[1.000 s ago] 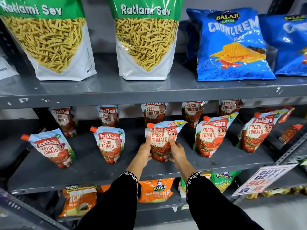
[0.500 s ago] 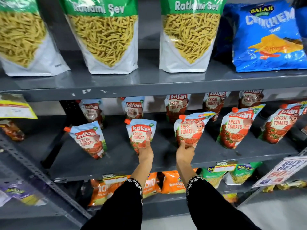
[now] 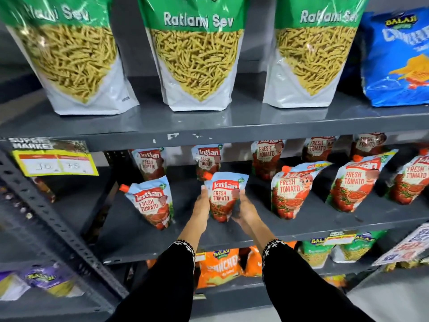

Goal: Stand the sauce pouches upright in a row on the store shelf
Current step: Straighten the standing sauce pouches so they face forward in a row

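Both hands clamp one Kissan ketchup pouch (image 3: 222, 196) from either side: left hand (image 3: 202, 211) at its 9 o'clock, right hand (image 3: 245, 211) at 3 o'clock. Pouch sits in the front row on the middle shelf (image 3: 139, 231), long axis near vertical, top tipped slightly back. Judgement: both hands equally near; only minor squaring needed.

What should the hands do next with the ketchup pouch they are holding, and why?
Probably settle its base flat on the shelf and let go. The left hand and right hand grip the pouch by its sides, near upright, in the front row's gap between the leaning pouch and the next one.
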Available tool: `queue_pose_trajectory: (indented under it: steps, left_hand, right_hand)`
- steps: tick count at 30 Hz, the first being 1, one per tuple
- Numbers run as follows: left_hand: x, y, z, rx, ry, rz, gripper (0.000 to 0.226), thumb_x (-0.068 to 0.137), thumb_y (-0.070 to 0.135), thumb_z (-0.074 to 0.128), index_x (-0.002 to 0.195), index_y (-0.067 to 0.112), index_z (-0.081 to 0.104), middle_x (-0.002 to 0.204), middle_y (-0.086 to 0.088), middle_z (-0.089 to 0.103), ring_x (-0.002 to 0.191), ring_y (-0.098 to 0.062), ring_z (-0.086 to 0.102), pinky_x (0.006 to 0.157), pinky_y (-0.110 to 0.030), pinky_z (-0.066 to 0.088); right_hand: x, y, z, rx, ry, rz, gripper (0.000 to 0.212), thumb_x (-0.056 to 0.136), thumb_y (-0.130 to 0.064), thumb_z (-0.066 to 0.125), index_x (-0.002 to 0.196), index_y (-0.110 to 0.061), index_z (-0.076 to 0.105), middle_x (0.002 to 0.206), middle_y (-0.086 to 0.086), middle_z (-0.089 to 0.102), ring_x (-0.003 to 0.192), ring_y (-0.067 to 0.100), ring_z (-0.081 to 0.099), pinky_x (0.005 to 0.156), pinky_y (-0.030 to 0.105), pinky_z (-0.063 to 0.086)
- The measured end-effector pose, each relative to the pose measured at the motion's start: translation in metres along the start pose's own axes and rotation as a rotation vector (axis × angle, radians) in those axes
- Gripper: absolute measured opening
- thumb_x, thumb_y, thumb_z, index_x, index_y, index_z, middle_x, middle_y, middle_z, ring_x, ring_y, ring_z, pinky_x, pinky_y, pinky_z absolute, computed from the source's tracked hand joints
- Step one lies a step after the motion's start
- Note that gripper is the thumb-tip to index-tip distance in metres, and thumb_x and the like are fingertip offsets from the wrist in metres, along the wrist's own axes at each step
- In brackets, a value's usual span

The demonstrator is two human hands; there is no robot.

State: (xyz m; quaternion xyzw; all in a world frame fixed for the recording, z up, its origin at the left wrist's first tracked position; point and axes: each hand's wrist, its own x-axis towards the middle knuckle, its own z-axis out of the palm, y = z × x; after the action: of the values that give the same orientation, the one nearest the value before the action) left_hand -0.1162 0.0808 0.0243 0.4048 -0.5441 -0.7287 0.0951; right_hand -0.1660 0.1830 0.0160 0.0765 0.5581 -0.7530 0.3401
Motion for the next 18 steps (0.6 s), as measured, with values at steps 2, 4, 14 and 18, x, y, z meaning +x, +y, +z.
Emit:
queue_pose_trajectory:
  steps: [2, 4, 14, 18]
  left_hand:
    - [0.0, -0.002, 0.002, -0.023, -0.033, 0.001, 0.057, 0.095, 0.054, 0.026, 0.128, 0.016, 0.053, 0.131, -0.012, 0.061, 0.099, -0.019, 0.061, 0.068, -0.024, 0.045]
    - [0.0, -0.002, 0.002, -0.023, -0.045, 0.009, 0.056, 0.095, 0.053, 0.027, 0.128, 0.015, 0.052, 0.13, -0.013, 0.061, 0.097, -0.02, 0.061, 0.064, -0.024, 0.046]
    - [-0.001, -0.002, -0.009, -0.018, -0.027, 0.041, 0.059, 0.096, 0.052, 0.026, 0.138, 0.015, 0.041, 0.133, -0.015, 0.059, 0.12, -0.028, 0.057, 0.101, -0.04, 0.045]
    - [-0.001, -0.002, -0.013, -0.034, -0.016, 0.041, 0.058, 0.096, 0.052, 0.026, 0.138, 0.015, 0.041, 0.132, -0.015, 0.059, 0.119, -0.029, 0.057, 0.1, -0.039, 0.046]
  right_hand:
    - [0.0, -0.002, 0.003, -0.02, 0.01, 0.015, 0.037, 0.094, -0.047, 0.04, 0.112, -0.019, 0.053, 0.112, 0.007, 0.06, 0.094, 0.021, 0.062, 0.074, 0.032, 0.05]
    - [0.002, -0.003, 0.005, -0.048, 0.02, 0.02, 0.032, 0.093, -0.046, 0.043, 0.108, -0.02, 0.053, 0.104, 0.005, 0.06, 0.092, 0.022, 0.061, 0.074, 0.033, 0.05]
    - [-0.001, 0.002, 0.012, -0.199, 0.009, 0.02, 0.032, 0.094, -0.049, 0.036, 0.109, -0.023, 0.047, 0.109, 0.004, 0.055, 0.095, 0.02, 0.054, 0.085, 0.038, 0.044]
    - [-0.004, 0.005, 0.014, -0.203, 0.0, 0.025, 0.034, 0.095, -0.05, 0.034, 0.11, -0.022, 0.047, 0.12, 0.008, 0.056, 0.099, 0.023, 0.054, 0.086, 0.039, 0.044]
